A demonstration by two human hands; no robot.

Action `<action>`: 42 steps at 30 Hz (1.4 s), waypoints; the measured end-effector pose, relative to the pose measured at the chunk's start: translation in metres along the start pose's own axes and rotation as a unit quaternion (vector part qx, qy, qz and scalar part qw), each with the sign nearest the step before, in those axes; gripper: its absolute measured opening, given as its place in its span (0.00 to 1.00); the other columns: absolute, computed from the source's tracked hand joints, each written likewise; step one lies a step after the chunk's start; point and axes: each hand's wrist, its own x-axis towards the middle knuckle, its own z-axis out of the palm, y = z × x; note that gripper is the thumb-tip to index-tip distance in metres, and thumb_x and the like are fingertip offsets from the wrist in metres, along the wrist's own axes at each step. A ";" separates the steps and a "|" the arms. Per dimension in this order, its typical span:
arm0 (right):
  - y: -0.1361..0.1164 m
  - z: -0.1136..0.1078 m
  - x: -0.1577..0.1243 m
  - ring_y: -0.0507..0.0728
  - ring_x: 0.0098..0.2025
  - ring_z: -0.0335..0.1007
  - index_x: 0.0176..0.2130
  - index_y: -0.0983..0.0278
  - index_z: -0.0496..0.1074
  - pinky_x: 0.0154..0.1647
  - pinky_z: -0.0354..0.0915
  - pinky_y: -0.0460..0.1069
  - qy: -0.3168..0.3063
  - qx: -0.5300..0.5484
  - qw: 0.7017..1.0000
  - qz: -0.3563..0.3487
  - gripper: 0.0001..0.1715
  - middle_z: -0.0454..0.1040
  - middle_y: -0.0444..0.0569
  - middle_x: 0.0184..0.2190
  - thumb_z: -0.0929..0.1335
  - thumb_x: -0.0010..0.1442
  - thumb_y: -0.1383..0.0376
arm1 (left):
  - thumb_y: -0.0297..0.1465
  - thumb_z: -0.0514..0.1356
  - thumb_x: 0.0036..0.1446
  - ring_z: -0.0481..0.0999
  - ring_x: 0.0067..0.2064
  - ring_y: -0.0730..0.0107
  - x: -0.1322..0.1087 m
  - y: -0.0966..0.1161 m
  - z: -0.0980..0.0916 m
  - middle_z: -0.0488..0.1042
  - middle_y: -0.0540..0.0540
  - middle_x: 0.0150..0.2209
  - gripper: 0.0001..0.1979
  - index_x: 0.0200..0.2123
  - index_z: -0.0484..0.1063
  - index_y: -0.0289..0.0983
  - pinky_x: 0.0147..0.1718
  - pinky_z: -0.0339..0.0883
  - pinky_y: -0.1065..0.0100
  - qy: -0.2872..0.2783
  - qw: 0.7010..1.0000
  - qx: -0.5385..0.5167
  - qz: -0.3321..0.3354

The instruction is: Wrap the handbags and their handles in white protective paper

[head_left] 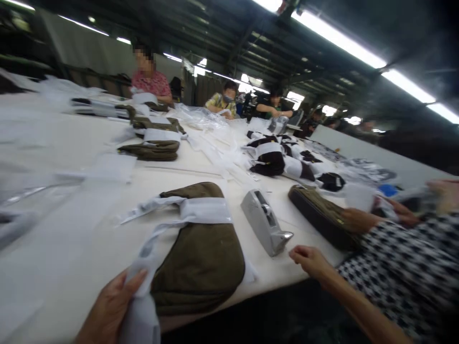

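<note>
An olive-brown bag [204,260] lies on the table with a white wrap band [206,210] around its upper part. Its strap [143,267] is covered in white wrapping. My left hand [111,303] is closed on this wrapped strap, thumb on top, at the bag's near left side. Just right of the grey tape dispenser [263,222], by its cutting end, is my right hand [311,263]. Its fingers are pressed together in a pinch; whatever may be between them is too small to make out.
At right, a co-worker's checked sleeve [394,258] and hand [358,220] reach to another olive bag [319,210]. Wrapped olive bags [158,138] and dark bags [268,157] lie farther back. White sheets [111,167] cover the left. Several people stand behind the table [201,174].
</note>
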 end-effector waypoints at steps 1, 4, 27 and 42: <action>-0.008 0.003 -0.007 0.46 0.15 0.43 0.20 0.63 0.62 0.16 0.41 0.44 -0.011 -0.003 1.000 -0.020 0.14 0.52 0.37 0.12 0.68 0.46 0.58 | 0.42 0.67 0.36 0.70 0.24 0.70 0.000 0.000 -0.001 0.73 0.54 0.21 0.25 0.38 0.70 0.35 0.23 0.64 0.72 -0.024 1.000 -0.014 -0.006; -0.049 0.020 -0.022 0.47 0.17 0.44 0.27 0.62 0.65 0.17 0.43 0.45 -0.082 -0.003 0.990 -0.112 0.15 0.53 0.38 0.15 0.65 0.50 0.53 | 0.40 0.65 0.39 0.66 0.21 0.75 -0.002 -0.002 -0.003 0.70 0.53 0.20 0.21 0.35 0.70 0.34 0.19 0.59 0.76 -0.044 0.998 -0.049 0.024; -0.176 0.227 -0.015 0.48 0.22 0.52 0.23 0.66 0.67 0.22 0.50 0.44 -0.406 -0.048 0.836 -0.365 0.12 0.61 0.42 0.19 0.66 0.52 0.61 | 0.38 0.57 0.52 0.64 0.30 0.72 0.001 -0.015 -0.010 0.69 0.49 0.31 0.15 0.38 0.69 0.33 0.30 0.58 0.73 -0.104 0.984 -0.031 0.138; -0.172 0.234 -0.019 0.47 0.23 0.54 0.22 0.66 0.67 0.22 0.50 0.43 -0.317 -0.066 0.863 -0.387 0.08 0.62 0.41 0.20 0.68 0.47 0.64 | 0.38 0.56 0.54 0.65 0.34 0.70 0.003 -0.018 -0.014 0.70 0.48 0.33 0.16 0.42 0.68 0.33 0.34 0.60 0.72 -0.104 0.981 0.005 0.166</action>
